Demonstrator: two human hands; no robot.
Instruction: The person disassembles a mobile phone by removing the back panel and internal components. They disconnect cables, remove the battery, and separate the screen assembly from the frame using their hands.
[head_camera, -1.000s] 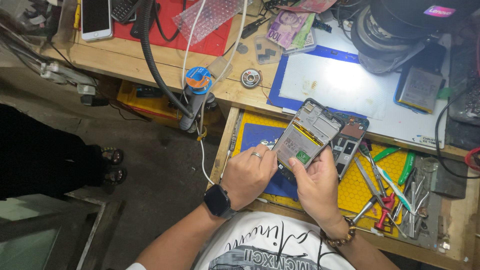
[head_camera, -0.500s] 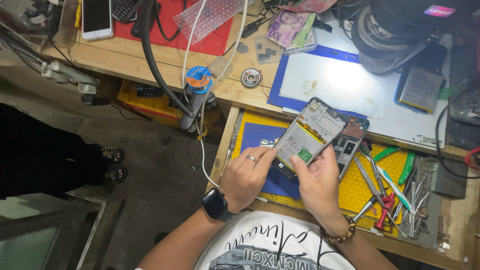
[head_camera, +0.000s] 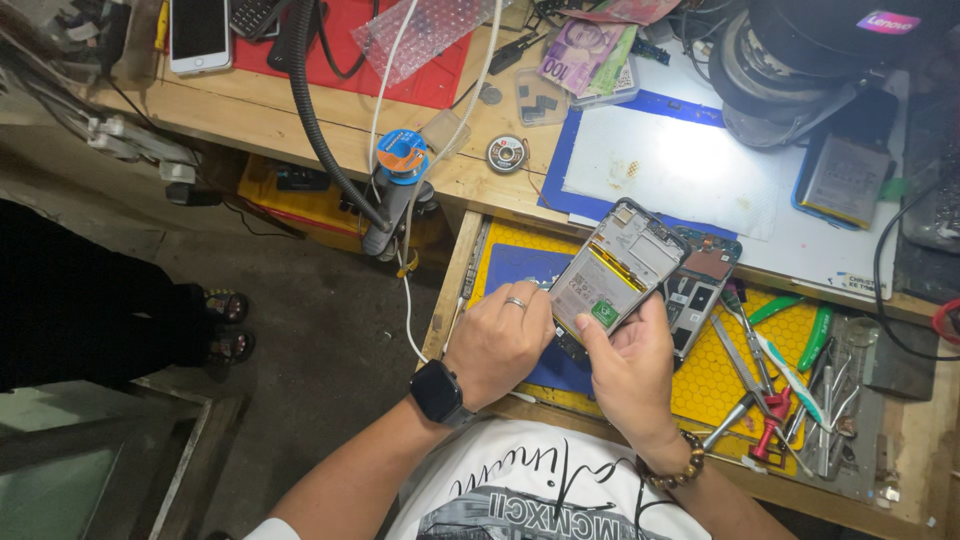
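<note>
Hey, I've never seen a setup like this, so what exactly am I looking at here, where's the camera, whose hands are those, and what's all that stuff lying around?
This is a single view from a camera worn on a person's head, looking down at their own two bare hands over a cluttered wooden workbench. There is no machine at work here.

The left hand, with a ring and a dark wristwatch, and the right hand, with a beaded bracelet, together hold an opened phone frame, its inner side facing up. Just behind it lies another opened phone body.

Beneath is a yellow mat with a blue mat on it. To the right lie screwdrivers and tweezers. Farther up sit a white phone, a red mat, a flexible black hose and a white work pad.
</note>
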